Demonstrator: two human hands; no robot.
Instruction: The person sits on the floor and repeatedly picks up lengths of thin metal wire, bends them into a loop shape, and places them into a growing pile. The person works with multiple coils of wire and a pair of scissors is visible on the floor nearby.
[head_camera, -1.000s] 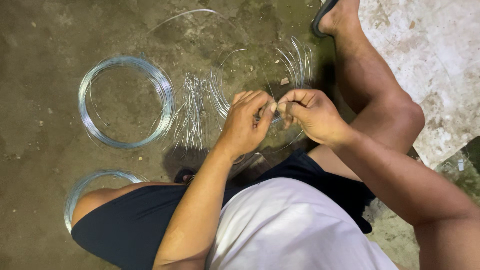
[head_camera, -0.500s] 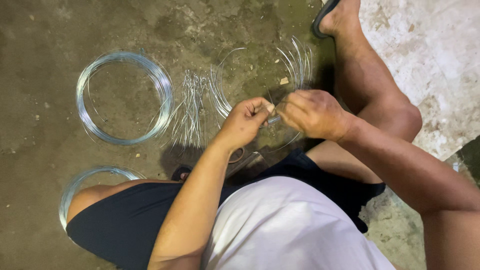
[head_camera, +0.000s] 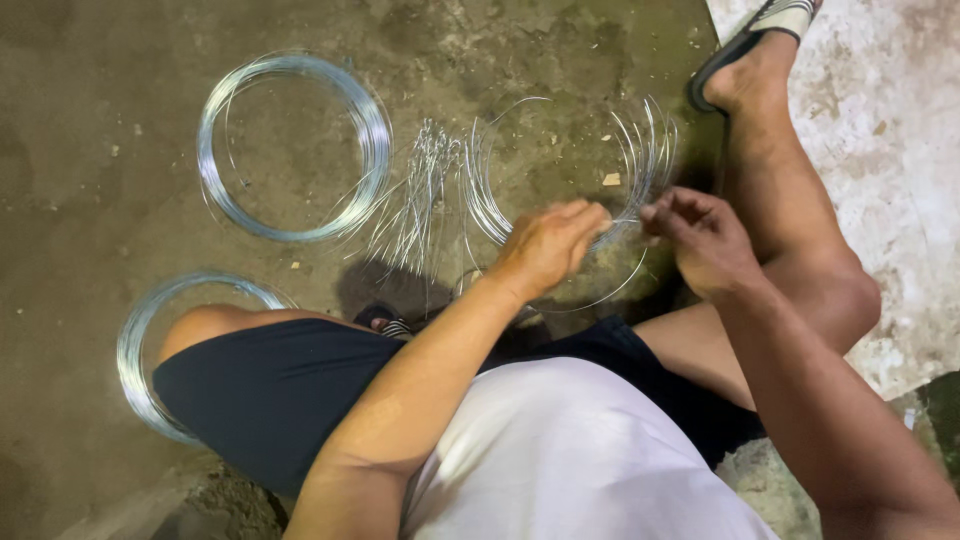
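Observation:
I squat over a concrete floor. My left hand (head_camera: 545, 245) and my right hand (head_camera: 700, 235) both pinch thin silvery wire from a loose open coil (head_camera: 640, 150) lying in front of me. The two hands are a small gap apart, with a strand of wire running between them. A bundle of short cut wire pieces (head_camera: 420, 195) lies on the floor just left of my left hand.
A neat wire coil (head_camera: 290, 145) lies at the upper left. Another coil (head_camera: 150, 340) lies partly under my left knee. My right foot in a sandal (head_camera: 750, 60) rests at the upper right, beside a pale rough slab (head_camera: 890, 150).
My hands were pressed together on the wire a second ago. They have since drawn apart, the right hand moving right. The view has shifted slightly.

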